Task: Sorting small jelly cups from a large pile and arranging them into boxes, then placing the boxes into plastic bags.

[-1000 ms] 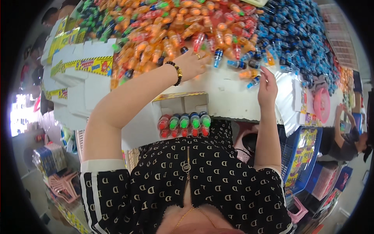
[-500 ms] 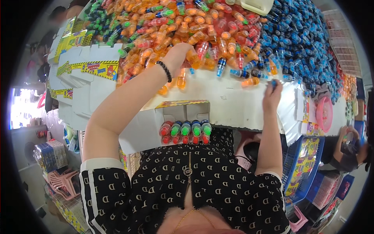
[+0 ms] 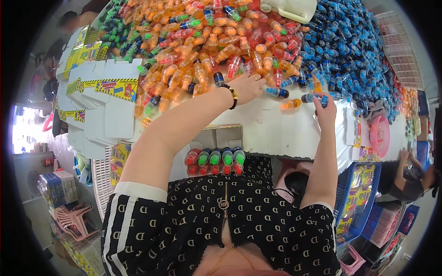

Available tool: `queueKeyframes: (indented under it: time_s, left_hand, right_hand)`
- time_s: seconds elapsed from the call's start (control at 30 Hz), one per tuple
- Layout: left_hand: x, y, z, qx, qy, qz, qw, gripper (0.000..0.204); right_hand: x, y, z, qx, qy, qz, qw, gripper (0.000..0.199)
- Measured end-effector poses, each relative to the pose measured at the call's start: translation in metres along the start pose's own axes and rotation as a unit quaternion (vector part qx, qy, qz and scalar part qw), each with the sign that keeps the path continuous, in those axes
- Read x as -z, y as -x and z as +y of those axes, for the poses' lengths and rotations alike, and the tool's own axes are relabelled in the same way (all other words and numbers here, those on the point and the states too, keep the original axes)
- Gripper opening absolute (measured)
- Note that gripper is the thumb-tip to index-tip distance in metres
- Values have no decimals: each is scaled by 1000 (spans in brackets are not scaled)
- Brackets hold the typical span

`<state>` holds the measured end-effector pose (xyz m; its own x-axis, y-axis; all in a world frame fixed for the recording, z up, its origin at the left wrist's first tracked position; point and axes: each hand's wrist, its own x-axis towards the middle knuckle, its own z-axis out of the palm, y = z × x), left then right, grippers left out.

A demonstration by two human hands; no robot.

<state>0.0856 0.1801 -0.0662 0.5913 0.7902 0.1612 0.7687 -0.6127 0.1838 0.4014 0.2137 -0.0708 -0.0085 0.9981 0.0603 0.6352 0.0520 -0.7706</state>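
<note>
My right hand [image 3: 326, 112] pinches a small blue bottle [image 3: 325, 100] at the right of the white table. Reaching across the middle, my left hand [image 3: 248, 87] has its fingers stretched out along the front of the bottle pile. Its fingertips are beside a dark-blue bottle [image 3: 277, 92] lying on its side; whether they touch it is hard to tell. An orange bottle [image 3: 290, 104] lies in front of it. Close to my body stands an open white carton [image 3: 221, 134], with rows of small red and green-topped bottles [image 3: 214, 158] in it.
Heaped orange and red bottles [image 3: 189, 50] cover the far middle, blue ones [image 3: 345, 46] the far right. Flat cartons [image 3: 117, 112] are stacked at left. A cream jug [image 3: 294, 9] lies on the pile. At right are a pink basket [image 3: 380, 135] and a blue crate [image 3: 357, 198].
My left hand has moved right along the pile's edge and the orange bottle has left its grasp. My right hand stays near its place with the blue bottle, and the view has shifted slightly.
</note>
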Motion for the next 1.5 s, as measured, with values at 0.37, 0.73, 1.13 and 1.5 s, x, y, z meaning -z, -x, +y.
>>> queueKeyframes:
  time_s: [0.37, 0.73, 1.13, 1.5]
  left_hand:
    - [38, 21, -5, 339, 634, 102, 687, 31]
    - [79, 88, 10, 360, 558, 32, 747, 35]
    - [85, 193, 62, 185, 455, 17, 871, 34]
    - [76, 209, 71, 132, 254, -139, 948, 37]
  right_hand:
    - [-38, 8, -100, 235, 87, -75, 965, 22]
    - [-133, -15, -93, 391, 548, -163, 722, 13]
    - [-59, 93, -173, 444, -31, -382, 810, 35]
    - [-128, 146, -125, 357, -232, -389, 817, 35]
